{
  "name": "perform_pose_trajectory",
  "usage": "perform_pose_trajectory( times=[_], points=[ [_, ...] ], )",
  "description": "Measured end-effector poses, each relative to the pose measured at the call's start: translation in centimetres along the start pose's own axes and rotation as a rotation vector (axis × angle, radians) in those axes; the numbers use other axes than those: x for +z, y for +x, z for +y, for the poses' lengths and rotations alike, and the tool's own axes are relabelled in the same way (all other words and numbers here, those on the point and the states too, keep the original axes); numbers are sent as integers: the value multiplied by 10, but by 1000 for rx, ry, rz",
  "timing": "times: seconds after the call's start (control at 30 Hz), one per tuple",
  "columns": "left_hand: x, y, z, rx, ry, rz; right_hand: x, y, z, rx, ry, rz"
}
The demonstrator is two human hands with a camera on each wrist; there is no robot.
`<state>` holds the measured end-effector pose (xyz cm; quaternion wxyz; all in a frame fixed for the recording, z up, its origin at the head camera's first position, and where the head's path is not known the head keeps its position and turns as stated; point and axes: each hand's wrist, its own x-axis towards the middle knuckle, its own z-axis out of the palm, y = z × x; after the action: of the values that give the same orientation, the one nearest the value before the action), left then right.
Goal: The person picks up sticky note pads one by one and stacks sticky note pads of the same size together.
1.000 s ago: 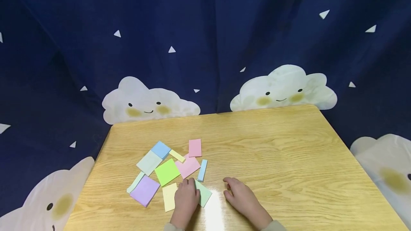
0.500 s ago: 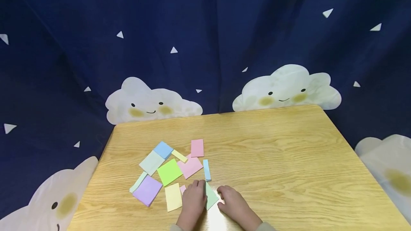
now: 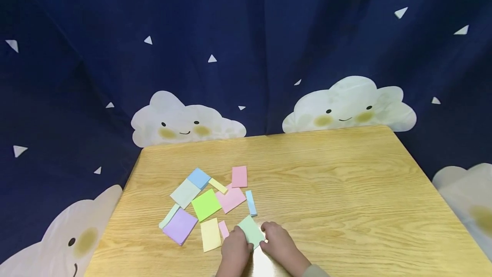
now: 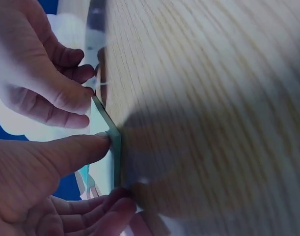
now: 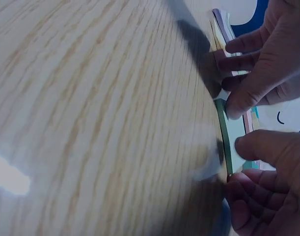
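Observation:
A mint-green sticky-note pad point(image 3: 251, 231) lies at the near side of the table, between both hands. My left hand point(image 3: 235, 249) pinches its left near side, the thumb resting on the pad point(image 4: 110, 160) in the left wrist view. My right hand point(image 3: 281, 243) holds the pad's right corner, with curled fingers beside its edge and the thumb on the pad point(image 5: 233, 140) in the right wrist view. Just left of the left hand are a narrow pink strip pad point(image 3: 224, 229) and a pale yellow pad point(image 3: 211, 235). A light blue strip pad point(image 3: 251, 203) lies beyond the mint-green one.
Further sticky-note pads spread leftward: purple point(image 3: 180, 226), lime green point(image 3: 206, 205), pale green point(image 3: 185, 193), blue point(image 3: 199, 178), pink point(image 3: 232, 200) and darker pink point(image 3: 239, 176). The wooden table point(image 3: 338, 191) ends against a dark blue curtain point(image 3: 265, 54) with white clouds.
My right hand has moved left onto the mint-green pad. The left hand has shifted right and nearer, uncovering the pink strip and more of the pad. The view has drifted slightly.

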<state>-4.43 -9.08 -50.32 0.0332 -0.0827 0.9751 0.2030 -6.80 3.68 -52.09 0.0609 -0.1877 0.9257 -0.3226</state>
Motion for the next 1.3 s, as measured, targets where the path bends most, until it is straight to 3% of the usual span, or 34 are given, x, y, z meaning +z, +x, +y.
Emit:
perform_pose_trajectory(
  times=[0.23,0.53,0.77,0.97,1.3],
  points=[
    [5,1,8,78,-12,-18,-2,-1,3,55,-52,26],
    [17,1,20,192,2,-5,-13,-3,12,203,-14,10],
    [22,3,30,269,6,22,-21,-5,24,261,-12,44],
    [29,5,39,339,48,3,-30,-10,36,299,-8,71],
    [40,7,55,455,142,57,-44,-18,53,344,-26,93]
  ],
)
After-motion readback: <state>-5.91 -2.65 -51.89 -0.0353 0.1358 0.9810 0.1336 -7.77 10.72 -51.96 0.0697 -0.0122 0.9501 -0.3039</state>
